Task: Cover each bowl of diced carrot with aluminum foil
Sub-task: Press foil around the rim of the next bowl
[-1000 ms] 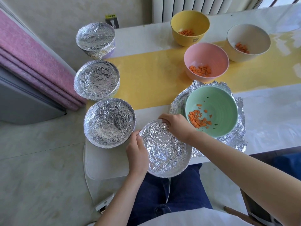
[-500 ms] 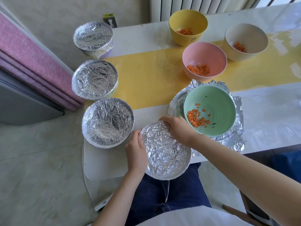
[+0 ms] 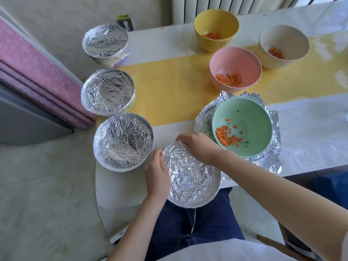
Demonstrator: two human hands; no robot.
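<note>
The foil-covered bowl sits at the near edge of the table, left hand gripping its left rim and right hand curled over the far rim, both clenched on the foil. Just to its right the green bowl of carrot sits uncovered on a loose foil sheet. Three wrapped bowls line the left edge.

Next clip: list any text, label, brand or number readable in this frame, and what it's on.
Yellow label on the dark box by the wall: small characters, too blurred to read.
Mark on the yellow bowl: too small to read.
No other text visible.
</note>
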